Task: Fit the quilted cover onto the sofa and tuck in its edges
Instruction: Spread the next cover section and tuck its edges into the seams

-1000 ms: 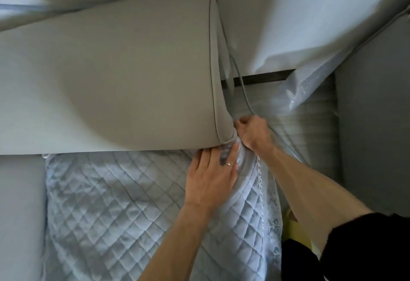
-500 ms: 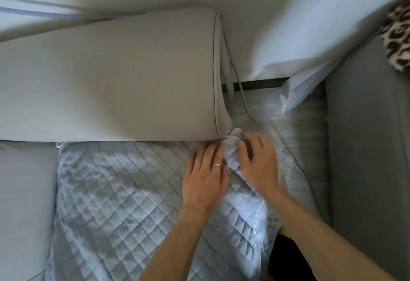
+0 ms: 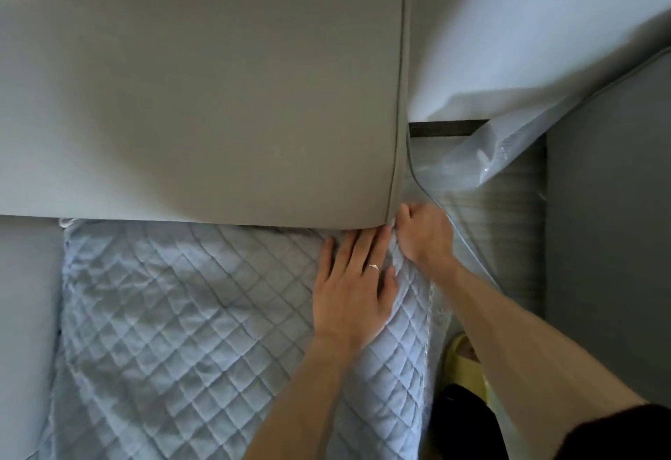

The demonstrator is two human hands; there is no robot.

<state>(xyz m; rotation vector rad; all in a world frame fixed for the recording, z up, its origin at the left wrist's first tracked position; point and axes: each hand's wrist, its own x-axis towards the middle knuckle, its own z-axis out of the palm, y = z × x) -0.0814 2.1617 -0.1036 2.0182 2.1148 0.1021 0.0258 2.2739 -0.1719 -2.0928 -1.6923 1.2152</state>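
Right at the corner, the right hand [image 3: 423,234] has its grip clamped on the bunched far-right corner of the quilted cover [image 3: 181,332], fingers curled down into the fabric just beside the lower corner of the back cushion [image 3: 199,96]. We cannot see the fingertips; they are buried in the folds.

Touching it on the left, the left hand [image 3: 354,285] lies flat on the cover, fingers straight and spread, grip apart, pressing the cloth down. A thin ring [image 3: 373,267] shows on one finger.

The cover is spread over the seat, pale blue, stitched in small diamonds, soft and rumpled with a few long creases. Its far edge disappears under the back cushion, and its right edge drops over the side of the seat. To the left a bare strip of seat cushion [image 3: 25,314] stays uncovered, smooth and pale.

The back cushion blocks the way: a broad, smooth beige-grey slab sitting right on the cover's far edge, with a dark piped seam [image 3: 397,96] running down its right end.

Further right, a thin grey cord [image 3: 424,193] curves down past the right hand. Beyond it we see white cloth [image 3: 526,42] hanging, a crinkled clear plastic sheet [image 3: 490,158], a dark skirting strip [image 3: 446,129] and striped wood floor [image 3: 508,223]. A flat grey panel [image 3: 610,241] closes off the right side. Near us, a yellow slipper [image 3: 463,361] sits on the floor, and a black sleeve [image 3: 617,434] covers the right upper arm.
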